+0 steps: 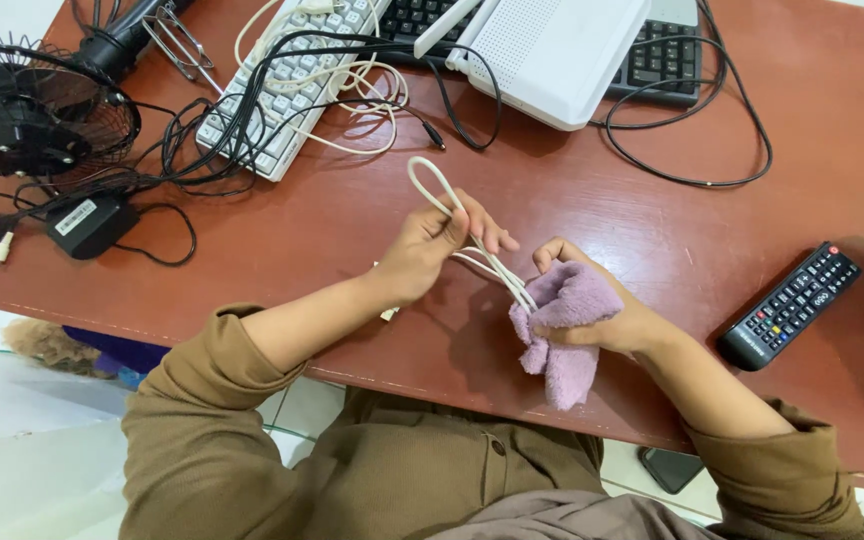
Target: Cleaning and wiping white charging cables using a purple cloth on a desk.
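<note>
My left hand [427,250] grips a folded white cable [430,185], whose loop sticks up past my fingers. The cable runs down and to the right into a purple fuzzy cloth [564,330]. My right hand [592,310] is closed on that cloth, which wraps around the cable strands. Both hands hover over the reddish-brown desk [602,215], close together near its front edge.
A white keyboard [272,95] tangled in black and white cables lies at the back left, a black fan [27,110] and a black power adapter [87,225] further left. A white device [552,50] rests on a black keyboard [667,55]. A black remote [790,305] lies at right.
</note>
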